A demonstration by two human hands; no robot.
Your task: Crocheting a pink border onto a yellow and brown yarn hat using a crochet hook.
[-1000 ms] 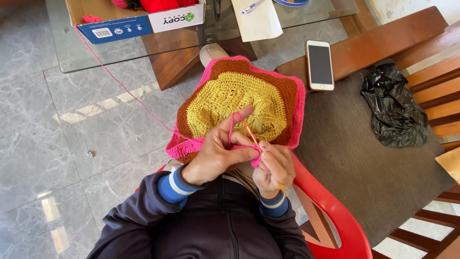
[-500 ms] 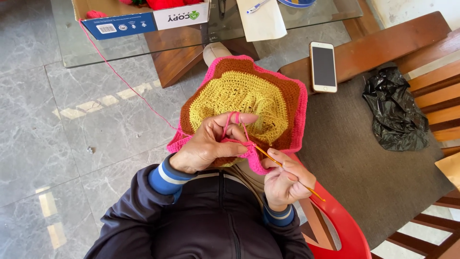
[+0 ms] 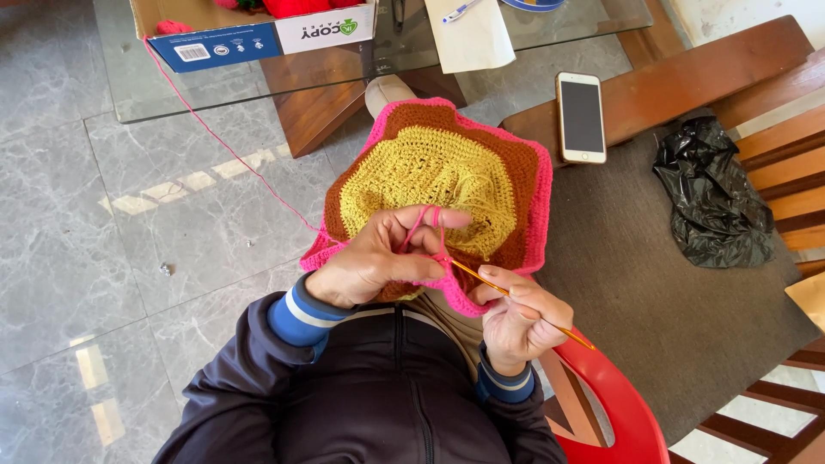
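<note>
A crocheted piece with a yellow middle, a brown ring and a pink border lies over my lap. My left hand pinches its near pink edge, with the pink yarn looped over my raised fingers. In my right hand I hold a thin orange crochet hook; its tip points left into the pink edge beside my left thumb. The yarn runs up and left to a cardboard box on the glass table.
A white phone lies on a wooden bench arm. A crumpled black plastic bag rests on the grey seat to the right. A glass table with paper and pen stands ahead. I sit on a red chair over grey marble floor.
My right hand has drawn down and to the right, away from my left hand, pulling the hook back. My left fingers have lifted with the yarn over them.
</note>
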